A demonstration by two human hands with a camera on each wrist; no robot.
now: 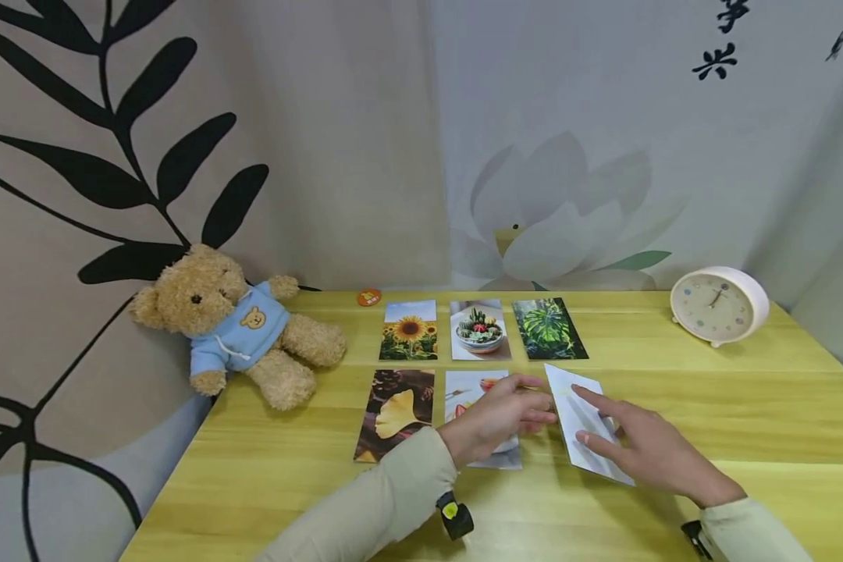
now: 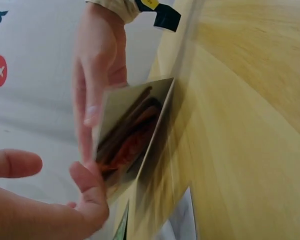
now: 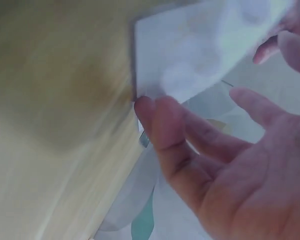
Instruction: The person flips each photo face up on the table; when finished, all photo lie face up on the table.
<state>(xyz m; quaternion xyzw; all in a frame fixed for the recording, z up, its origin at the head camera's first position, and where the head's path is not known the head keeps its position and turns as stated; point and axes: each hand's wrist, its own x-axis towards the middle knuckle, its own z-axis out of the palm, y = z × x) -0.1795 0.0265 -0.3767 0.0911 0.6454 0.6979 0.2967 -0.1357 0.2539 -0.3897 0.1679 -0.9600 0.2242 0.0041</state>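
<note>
A photo card (image 1: pixel 590 425) stands tilted on the table between the two hands. Its white back faces the right hand; a dark brownish-red picture side (image 2: pixel 130 135) shows in the left wrist view. My left hand (image 1: pixel 502 414) reaches over the strawberry picture card (image 1: pixel 457 386), its fingers at the tilted card's left edge and its thumb apart in the left wrist view. My right hand (image 1: pixel 646 445) is on the white side, finger and thumb spread over it. In the right wrist view, two fingertips (image 3: pixel 167 112) meet the card's lower corner.
Cards with a sunflower (image 1: pixel 409 332), a cactus bowl (image 1: pixel 479 332) and green leaves (image 1: pixel 548 328) form a back row. A ginkgo leaf card (image 1: pixel 395 414) lies front left. A teddy bear (image 1: pixel 246 328) leans at left, a round clock (image 1: pixel 719 307) stands at right, and an orange sticker (image 1: pixel 368 297) lies behind.
</note>
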